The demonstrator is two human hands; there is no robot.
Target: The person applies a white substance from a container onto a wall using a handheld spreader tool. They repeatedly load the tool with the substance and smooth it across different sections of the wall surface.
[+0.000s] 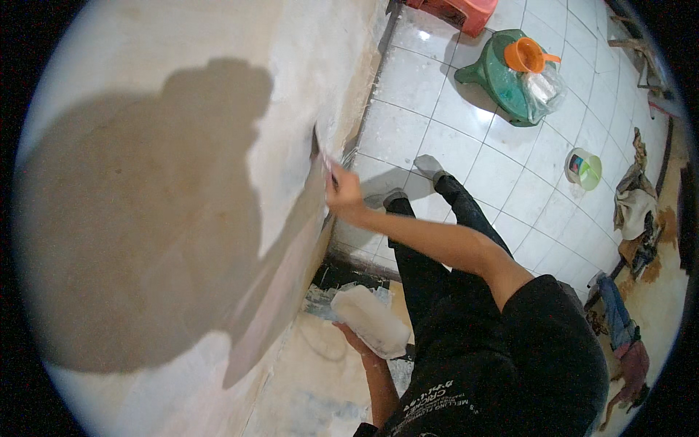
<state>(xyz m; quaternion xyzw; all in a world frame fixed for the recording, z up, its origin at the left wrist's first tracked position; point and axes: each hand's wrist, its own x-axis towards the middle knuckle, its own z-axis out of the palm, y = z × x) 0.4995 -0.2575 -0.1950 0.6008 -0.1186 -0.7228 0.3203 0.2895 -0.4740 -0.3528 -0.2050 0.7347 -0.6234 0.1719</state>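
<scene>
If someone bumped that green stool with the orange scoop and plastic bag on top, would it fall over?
Probably not easily: the green stool stands on splayed legs on flat white floor tiles, so it looks steady. It seems to be light plastic, so a push would likely slide it. The orange scoop and clear plastic bag rest loosely on top and might slip off.

White tiled floor (pixel 466 109) under green stool (pixel 502 80)

thin putty knife (pixel 325 156) against wall, white putty-laden board (pixel 370 321)

Home room under renovation: half-plastered wall (pixel 145 182), white tiled floor (pixel 502 167), plastic stool (pixel 502 80), scattered rags (pixel 633 204).
</scene>
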